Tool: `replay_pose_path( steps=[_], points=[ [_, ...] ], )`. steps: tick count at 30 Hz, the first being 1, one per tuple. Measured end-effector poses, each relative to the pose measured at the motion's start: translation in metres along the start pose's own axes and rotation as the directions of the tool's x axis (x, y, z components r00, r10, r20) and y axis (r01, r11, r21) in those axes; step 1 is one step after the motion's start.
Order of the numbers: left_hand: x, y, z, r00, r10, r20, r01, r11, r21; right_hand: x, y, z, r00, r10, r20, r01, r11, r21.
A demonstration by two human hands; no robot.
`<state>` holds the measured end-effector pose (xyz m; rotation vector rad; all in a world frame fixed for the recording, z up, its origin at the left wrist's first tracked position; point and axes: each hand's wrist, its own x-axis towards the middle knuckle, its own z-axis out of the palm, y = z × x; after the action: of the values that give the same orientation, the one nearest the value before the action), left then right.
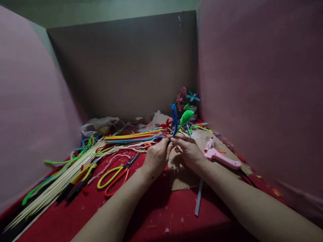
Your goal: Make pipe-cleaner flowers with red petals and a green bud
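Close together over the middle of the table, both my hands are closed at the base of a bent blue pipe cleaner (174, 116). My left hand (156, 157) pinches its lower end between thumb and fingers. My right hand (188, 150) is wrapped round the stem of a green pipe-cleaner leaf (187, 117), its fingertips meeting those of my left. The leaf stands upright just right of the blue loop. Where the stems join is hidden by my fingers. A red pipe-cleaner flower (166, 123) shows just behind my hands.
Scissors (113, 178), pliers (82, 181), wooden sticks (55, 183) and coloured pipe cleaners (133, 136) lie at left. A pink glue gun (223, 159) with a cord rests on cardboard (181, 179) at right, near a glue stick (199, 198). Finished flowers (192, 96) stand behind. Walls enclose the table.
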<state>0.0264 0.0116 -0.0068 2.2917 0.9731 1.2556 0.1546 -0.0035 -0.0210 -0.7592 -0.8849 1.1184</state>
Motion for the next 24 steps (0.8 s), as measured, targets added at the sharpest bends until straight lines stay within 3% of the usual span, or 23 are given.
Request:
replay_pose_path(
  steps=[5,11,16,24],
  points=[
    [-0.001,-0.004,0.0,1.0,0.016,-0.009,-0.015,0.998,0.061,-0.001,-0.001,0.002,0.998,0.01,0.058,-0.006,0.997,-0.079],
    [0.006,0.005,-0.007,0.993,-0.119,-0.006,0.117,0.985,-0.126,0.0,-0.001,0.0,0.984,-0.066,0.163,0.096,0.978,-0.185],
    [0.008,0.004,-0.005,0.948,-0.286,0.138,0.318,0.837,-0.445,0.001,0.0,-0.002,0.982,-0.075,0.172,0.108,0.976,-0.19],
    [0.009,0.007,-0.008,0.878,-0.307,0.367,0.478,0.605,-0.637,0.003,-0.003,-0.002,0.979,-0.071,0.194,0.094,0.989,-0.113]
  ],
)
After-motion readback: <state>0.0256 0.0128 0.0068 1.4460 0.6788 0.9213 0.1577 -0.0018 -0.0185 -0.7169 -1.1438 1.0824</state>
